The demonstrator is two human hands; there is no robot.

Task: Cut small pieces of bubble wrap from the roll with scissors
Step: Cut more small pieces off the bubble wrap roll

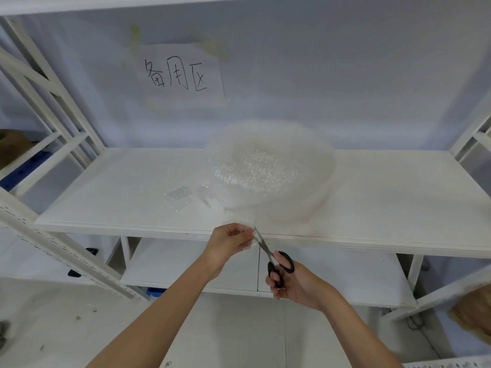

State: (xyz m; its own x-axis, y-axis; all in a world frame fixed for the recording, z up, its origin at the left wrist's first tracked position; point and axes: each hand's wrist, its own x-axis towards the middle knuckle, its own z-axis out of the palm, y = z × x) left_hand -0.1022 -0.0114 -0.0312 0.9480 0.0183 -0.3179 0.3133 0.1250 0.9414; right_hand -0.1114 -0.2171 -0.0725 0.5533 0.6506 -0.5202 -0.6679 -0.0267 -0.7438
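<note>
Bubble wrap roll (268, 168) stands on white shelf (119, 192). Loose end hangs over front edge. Left hand (229, 241) pinches loose end. Right hand (295, 285) grips black-handled scissors (273, 257), blades at the wrap beside left fingers. 2 cut pieces (178, 197) lie left of roll.

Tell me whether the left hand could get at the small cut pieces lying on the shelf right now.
Probably not yet: the left hand pinches the clear bubble wrap strip being cut. Nothing blocks the small cut bubble wrap pieces on the white shelf board.
</note>
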